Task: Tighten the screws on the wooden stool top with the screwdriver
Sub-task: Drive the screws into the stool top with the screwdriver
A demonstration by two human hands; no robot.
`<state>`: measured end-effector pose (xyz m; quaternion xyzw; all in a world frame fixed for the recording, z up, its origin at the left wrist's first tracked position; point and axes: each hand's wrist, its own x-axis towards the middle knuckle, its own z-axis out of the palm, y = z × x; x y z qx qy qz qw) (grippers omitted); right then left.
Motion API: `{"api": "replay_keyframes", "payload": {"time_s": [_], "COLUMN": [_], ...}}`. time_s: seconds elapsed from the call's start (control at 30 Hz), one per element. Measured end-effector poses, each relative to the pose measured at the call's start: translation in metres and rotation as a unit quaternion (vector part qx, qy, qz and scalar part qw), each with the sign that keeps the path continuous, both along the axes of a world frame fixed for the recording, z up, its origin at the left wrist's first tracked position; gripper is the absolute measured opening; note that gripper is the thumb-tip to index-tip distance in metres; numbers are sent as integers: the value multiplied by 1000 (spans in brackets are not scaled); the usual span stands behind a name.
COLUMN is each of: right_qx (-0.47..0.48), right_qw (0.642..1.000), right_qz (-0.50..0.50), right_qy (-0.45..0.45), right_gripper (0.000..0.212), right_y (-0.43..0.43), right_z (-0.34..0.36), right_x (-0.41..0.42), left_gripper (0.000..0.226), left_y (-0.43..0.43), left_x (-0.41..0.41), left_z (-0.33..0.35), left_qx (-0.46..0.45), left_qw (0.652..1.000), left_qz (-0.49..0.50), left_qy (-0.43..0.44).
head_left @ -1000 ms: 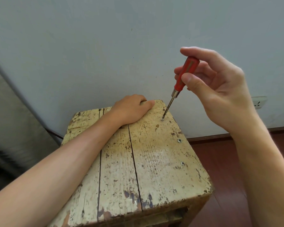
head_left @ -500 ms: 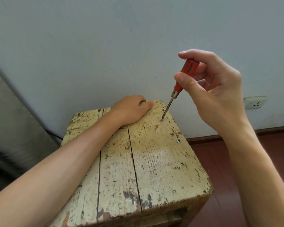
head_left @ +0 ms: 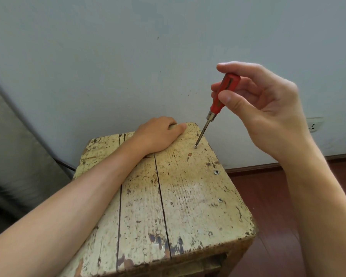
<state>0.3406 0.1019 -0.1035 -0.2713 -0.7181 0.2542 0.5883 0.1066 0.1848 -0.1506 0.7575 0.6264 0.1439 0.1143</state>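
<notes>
The worn cream-painted wooden stool top [head_left: 188, 206] fills the lower middle. My right hand [head_left: 268, 108] pinches the red handle of the screwdriver [head_left: 218, 100] between thumb and fingers. The tilted metal shaft has its tip set in a screw [head_left: 196, 146] near the far right corner. Two more screws [head_left: 216, 172] lie along the right edge, the nearer screw [head_left: 220, 200] closer to me. My left hand [head_left: 158, 134] grips the stool's far edge, fingers curled over it and thumb on top.
A pale wall [head_left: 128, 56] stands right behind the stool. A power socket [head_left: 314, 124] sits low on the wall at the right. Dark red floor [head_left: 272, 206] lies to the right, and a grey slanted panel [head_left: 12, 146] to the left.
My right hand's fingers have shifted round the red handle, turning it; the thumb sits lower on the handle. The tip stays in the same screw. My left hand has not moved.
</notes>
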Motion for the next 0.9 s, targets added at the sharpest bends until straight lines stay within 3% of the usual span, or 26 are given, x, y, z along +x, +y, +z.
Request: {"api": "replay_keyframes", "payload": {"time_s": [0.33, 0.63, 0.9], "right_qx": [25, -8, -1], "right_qw": [997, 999, 1000], "right_qz": [-76, 44, -12], "right_qy": [16, -16, 18], "right_gripper": [34, 49, 37], "right_y": [-2, 0, 1], "right_z": [2, -2, -2], "right_x": [-20, 3, -3], "left_gripper": [50, 49, 51], "left_y": [-2, -1, -2], "left_x": [1, 0, 1], "left_z": [1, 2, 2], "left_qx": [-4, -5, -5], "left_qw": [1000, 1000, 1000], "left_qz": [2, -2, -3], "left_qy": [1, -4, -7]}}
